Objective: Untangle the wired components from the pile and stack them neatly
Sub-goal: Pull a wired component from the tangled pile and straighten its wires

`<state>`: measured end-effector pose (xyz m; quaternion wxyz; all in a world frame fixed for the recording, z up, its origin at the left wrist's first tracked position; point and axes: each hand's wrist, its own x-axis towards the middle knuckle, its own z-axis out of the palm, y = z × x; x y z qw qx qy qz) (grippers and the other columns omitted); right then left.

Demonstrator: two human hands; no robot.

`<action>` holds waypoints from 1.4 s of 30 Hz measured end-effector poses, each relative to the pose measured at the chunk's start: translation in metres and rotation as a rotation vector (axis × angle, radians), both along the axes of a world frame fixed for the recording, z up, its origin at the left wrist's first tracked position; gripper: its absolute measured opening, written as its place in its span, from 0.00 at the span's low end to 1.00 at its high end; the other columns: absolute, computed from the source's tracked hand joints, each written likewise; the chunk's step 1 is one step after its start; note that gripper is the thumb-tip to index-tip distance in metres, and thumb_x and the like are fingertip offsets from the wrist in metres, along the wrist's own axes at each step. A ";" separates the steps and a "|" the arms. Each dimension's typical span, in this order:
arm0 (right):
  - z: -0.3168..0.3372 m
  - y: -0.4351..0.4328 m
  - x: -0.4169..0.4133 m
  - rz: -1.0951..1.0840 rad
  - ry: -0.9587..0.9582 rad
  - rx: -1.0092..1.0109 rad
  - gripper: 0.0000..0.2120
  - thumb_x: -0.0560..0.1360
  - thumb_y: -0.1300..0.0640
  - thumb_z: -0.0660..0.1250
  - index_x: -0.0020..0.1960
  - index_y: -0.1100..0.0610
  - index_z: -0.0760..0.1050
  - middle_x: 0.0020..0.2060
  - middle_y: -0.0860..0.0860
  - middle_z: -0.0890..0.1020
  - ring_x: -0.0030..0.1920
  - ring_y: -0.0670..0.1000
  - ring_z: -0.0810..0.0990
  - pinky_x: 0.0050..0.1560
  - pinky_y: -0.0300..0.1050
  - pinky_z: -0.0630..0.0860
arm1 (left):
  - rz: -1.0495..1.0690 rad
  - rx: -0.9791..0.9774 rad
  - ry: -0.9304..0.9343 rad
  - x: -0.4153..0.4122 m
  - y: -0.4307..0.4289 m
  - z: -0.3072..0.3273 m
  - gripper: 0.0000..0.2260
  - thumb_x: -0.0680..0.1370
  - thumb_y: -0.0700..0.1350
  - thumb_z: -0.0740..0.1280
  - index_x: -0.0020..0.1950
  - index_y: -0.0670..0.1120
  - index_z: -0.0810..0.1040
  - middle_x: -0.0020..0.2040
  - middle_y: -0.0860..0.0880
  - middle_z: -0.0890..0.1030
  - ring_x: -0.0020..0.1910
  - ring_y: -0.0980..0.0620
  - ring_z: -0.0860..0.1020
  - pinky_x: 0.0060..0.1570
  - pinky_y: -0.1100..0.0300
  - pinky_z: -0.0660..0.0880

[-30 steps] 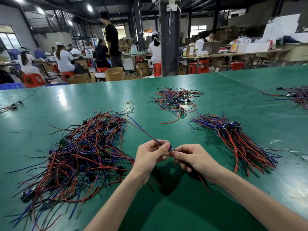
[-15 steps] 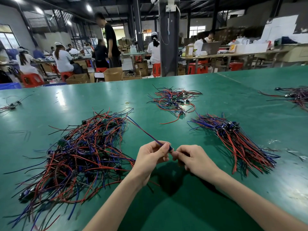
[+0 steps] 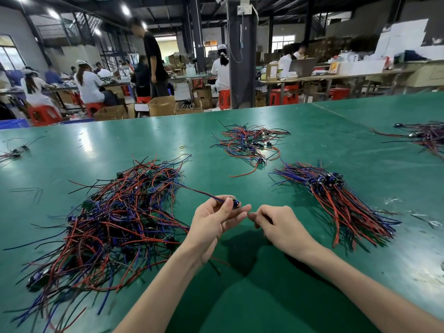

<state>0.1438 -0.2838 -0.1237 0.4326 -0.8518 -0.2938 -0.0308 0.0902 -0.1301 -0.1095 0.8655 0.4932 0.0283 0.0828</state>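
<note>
Left hand (image 3: 213,222) pinched a component (image 3: 235,203), its blue wire running left into the tangled pile (image 3: 115,219). Right hand (image 3: 278,224) had its fingers curled just beside it; whether it grasped anything could not be told. The neat stack (image 3: 336,200) lay to the right. Bare table (image 3: 252,308) lay near, between pile and stack. Open boxes (image 3: 162,105) stood beyond the far edge, contents unclear.

- Bright white ceiling lamps (image 3: 125,9) light the hall evenly; a pale window (image 3: 9,56) glows at left.
- Glare streaks the glossy green table top (image 3: 300,131).
- A soft dark shadow pools below the left hand (image 3: 211,224).
- The small blue wired component (image 3: 235,203) it pinches is sharp; the standing person in a black shirt (image 3: 153,58) is blurred.
- Straight lines lean and bow toward the edges.
</note>
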 end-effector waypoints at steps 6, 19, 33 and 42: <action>0.001 0.002 -0.003 0.117 0.089 -0.024 0.10 0.77 0.68 0.58 0.44 0.58 0.75 0.29 0.47 0.77 0.27 0.41 0.70 0.34 0.39 0.69 | 0.108 0.055 0.034 0.004 0.007 -0.001 0.04 0.81 0.36 0.59 0.48 0.36 0.71 0.44 0.40 0.77 0.45 0.46 0.84 0.41 0.64 0.80; 0.003 0.002 -0.003 0.141 0.146 -0.012 0.10 0.79 0.66 0.57 0.45 0.58 0.76 0.27 0.48 0.74 0.25 0.42 0.67 0.30 0.34 0.66 | 0.242 0.081 0.059 0.006 0.021 0.004 0.06 0.80 0.37 0.61 0.44 0.38 0.71 0.39 0.42 0.80 0.43 0.46 0.84 0.39 0.64 0.80; 0.011 -0.003 -0.004 0.215 0.219 -0.003 0.12 0.81 0.65 0.55 0.47 0.59 0.77 0.28 0.47 0.70 0.24 0.40 0.64 0.27 0.31 0.61 | 0.323 0.095 0.097 0.007 0.042 0.004 0.06 0.81 0.38 0.61 0.47 0.36 0.72 0.45 0.37 0.81 0.43 0.47 0.84 0.39 0.64 0.80; 0.010 -0.004 -0.004 0.234 0.073 -0.233 0.14 0.79 0.68 0.55 0.55 0.59 0.78 0.31 0.45 0.71 0.28 0.38 0.68 0.33 0.30 0.65 | 0.348 0.106 0.099 0.008 0.045 0.005 0.06 0.81 0.38 0.61 0.47 0.37 0.72 0.43 0.38 0.82 0.45 0.45 0.84 0.38 0.64 0.80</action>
